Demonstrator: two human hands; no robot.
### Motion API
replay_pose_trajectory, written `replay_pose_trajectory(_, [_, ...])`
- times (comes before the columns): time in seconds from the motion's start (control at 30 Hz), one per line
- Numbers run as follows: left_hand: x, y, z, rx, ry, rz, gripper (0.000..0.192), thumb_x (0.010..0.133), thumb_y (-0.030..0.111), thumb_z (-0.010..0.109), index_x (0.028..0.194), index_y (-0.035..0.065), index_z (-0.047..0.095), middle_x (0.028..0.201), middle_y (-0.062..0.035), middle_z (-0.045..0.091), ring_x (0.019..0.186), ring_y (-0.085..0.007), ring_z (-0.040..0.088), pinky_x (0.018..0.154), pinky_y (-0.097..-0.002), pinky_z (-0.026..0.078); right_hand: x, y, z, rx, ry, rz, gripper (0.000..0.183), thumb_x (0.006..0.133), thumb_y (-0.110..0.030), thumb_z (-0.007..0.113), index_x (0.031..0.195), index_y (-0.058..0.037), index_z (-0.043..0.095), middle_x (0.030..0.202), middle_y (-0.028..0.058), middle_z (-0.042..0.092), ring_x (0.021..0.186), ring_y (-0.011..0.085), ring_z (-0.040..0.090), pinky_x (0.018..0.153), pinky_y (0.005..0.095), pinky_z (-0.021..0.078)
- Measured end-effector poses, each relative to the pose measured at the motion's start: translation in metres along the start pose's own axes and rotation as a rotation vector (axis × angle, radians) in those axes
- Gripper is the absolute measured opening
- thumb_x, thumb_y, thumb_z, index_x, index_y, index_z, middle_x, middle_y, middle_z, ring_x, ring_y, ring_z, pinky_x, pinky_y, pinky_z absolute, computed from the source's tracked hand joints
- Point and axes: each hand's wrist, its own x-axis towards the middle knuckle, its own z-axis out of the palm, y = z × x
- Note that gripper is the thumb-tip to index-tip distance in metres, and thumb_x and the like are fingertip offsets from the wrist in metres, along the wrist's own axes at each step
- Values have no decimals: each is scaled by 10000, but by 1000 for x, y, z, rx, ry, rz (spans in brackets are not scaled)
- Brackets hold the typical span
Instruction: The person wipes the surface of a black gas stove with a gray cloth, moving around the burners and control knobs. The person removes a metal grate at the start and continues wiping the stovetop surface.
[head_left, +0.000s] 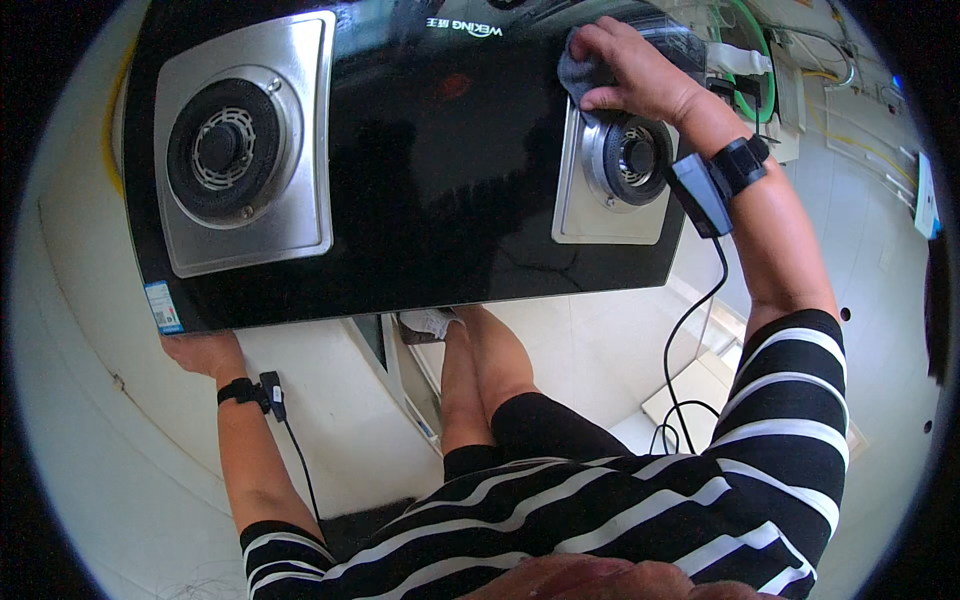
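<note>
A black glass gas cooktop (442, 187) with two burners spans the view before me, a brand name on its far side. My right hand (634, 71) presses a grey cloth (577, 71) against the far corner of the right burner's steel plate (581, 221). At the near left corner, my left hand (201, 352) is against the cooktop's edge. Its fingers are hidden beneath the glass, so their grip cannot be seen. The left burner (225, 150) sits on a larger-looking steel plate (315, 135). A label (163, 307) sticks to the glass above my left hand.
White counter surface (322, 390) shows under and left of the cooktop. A yellow hose (112, 127) curves behind its left side. Beyond the right edge are a white bottle top (739, 58) and a green rim (761, 45). A black cable (667, 360) hangs from my right wrist device (701, 196).
</note>
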Motion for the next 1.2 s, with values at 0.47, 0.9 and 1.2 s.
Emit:
replay_pose_trajectory(0.47, [1,-7,3,127,12,64,660,754,391,842,1219,-2,590,1185,-194,624,1093,-404,609,903,-512,522,-2,-24,2,-69,-34,55,393,792,-101,791,1114,-86,565,1061,105,565,1016,325,571,901,408,494])
replay_pose_trajectory(0.9, [1,0,-2,106,-15,25,701,745,303,852,1275,-16,520,1199,-212,611,1121,-404,590,937,-511,496,-4,-34,1,-145,-20,74,434,776,-82,795,1145,-98,568,1129,106,555,1089,329,541,967,407,471])
replay_pose_trajectory(1.2, [3,-1,-1,64,-11,4,767,703,217,875,1327,9,482,1256,-199,593,1170,-399,566,1019,-481,459,-6,-36,1,-131,-1,41,461,768,-62,791,1165,-96,559,1123,131,558,1071,352,558,956,415,487])
